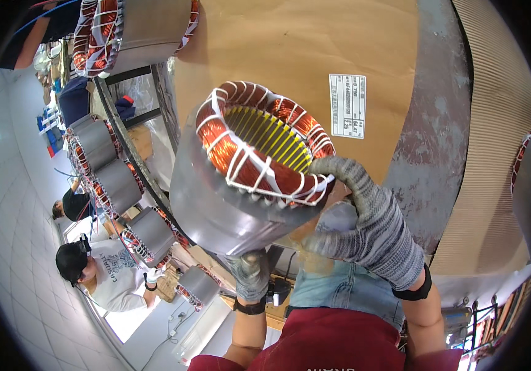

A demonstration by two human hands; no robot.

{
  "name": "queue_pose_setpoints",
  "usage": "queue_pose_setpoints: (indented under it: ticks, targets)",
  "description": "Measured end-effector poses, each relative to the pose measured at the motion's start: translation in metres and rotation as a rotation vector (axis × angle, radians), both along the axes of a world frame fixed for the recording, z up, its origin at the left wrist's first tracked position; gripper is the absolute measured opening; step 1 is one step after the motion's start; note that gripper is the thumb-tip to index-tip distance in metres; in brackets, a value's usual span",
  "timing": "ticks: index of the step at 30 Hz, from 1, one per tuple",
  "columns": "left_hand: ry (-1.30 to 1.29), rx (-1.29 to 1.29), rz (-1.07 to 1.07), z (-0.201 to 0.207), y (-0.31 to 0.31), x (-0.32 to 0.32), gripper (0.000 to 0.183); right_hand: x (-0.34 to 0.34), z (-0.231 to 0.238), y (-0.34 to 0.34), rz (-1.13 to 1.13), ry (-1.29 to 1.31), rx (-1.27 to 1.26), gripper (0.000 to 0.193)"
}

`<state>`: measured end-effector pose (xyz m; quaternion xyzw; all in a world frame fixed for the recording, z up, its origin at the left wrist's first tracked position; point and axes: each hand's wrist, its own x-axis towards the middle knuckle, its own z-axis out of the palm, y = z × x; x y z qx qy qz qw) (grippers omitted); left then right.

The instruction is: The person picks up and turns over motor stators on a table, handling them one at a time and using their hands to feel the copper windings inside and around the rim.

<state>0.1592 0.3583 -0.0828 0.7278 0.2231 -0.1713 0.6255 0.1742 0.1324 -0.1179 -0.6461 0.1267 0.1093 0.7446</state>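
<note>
Both my gloved hands hold up a motor stator, a grey steel cylinder with copper windings tied in white lacing and yellow slot liners inside. My right hand in a grey knit glove grips its rim at the lower right, thumb hooked over the winding. Beneath the cylinder, my left hand supports its lower edge. The stator is tilted so that its open end faces up and right.
Several more stators lie in a row along a rack at the left, another at the top. A brown cardboard sheet with a white label lies behind. Two other people work at lower left. Corrugated cardboard is at the right.
</note>
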Motion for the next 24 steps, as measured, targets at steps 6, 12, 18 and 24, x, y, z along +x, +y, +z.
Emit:
queue_pose_setpoints:
  ticks: [6,12,18,24]
  targets:
    - [0.088,-0.017,-0.028,0.015,0.001,-0.013,0.081,-0.038,0.019,-0.004,-0.042,0.136,0.068,0.070]
    - [0.276,-0.097,0.081,0.045,0.030,-0.050,0.077,-0.077,0.065,-0.022,0.193,0.261,-0.117,0.074]
    - [0.305,-0.088,0.020,0.054,0.034,-0.033,0.074,-0.082,0.057,-0.033,0.182,0.181,0.002,0.083]
    - [0.051,0.486,-0.362,0.036,0.032,-0.029,0.053,-0.100,0.032,-0.035,-0.123,0.342,-0.045,0.067]
